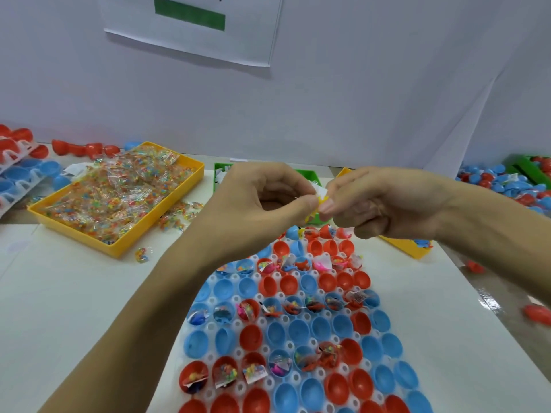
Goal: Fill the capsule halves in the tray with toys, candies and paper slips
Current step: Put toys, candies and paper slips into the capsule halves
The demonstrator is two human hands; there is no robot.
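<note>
A white tray (301, 378) holds rows of red and blue capsule halves; some rows carry toys, candy packets and paper slips, others sit bare. Above its far end my left hand (262, 201) and my right hand (375, 201) meet. Both pinch a small yellow toy (316, 207) with a white paper slip (321, 192) between their fingertips. A yellow bin of candy packets (119, 192) lies to the left.
Green bins (310, 175) and another yellow bin (408, 248) sit behind my hands. Loose red and blue capsule halves (507, 186) pile at the far right; stacked trays of halves (21, 174) lie far left. A white wall stands close behind.
</note>
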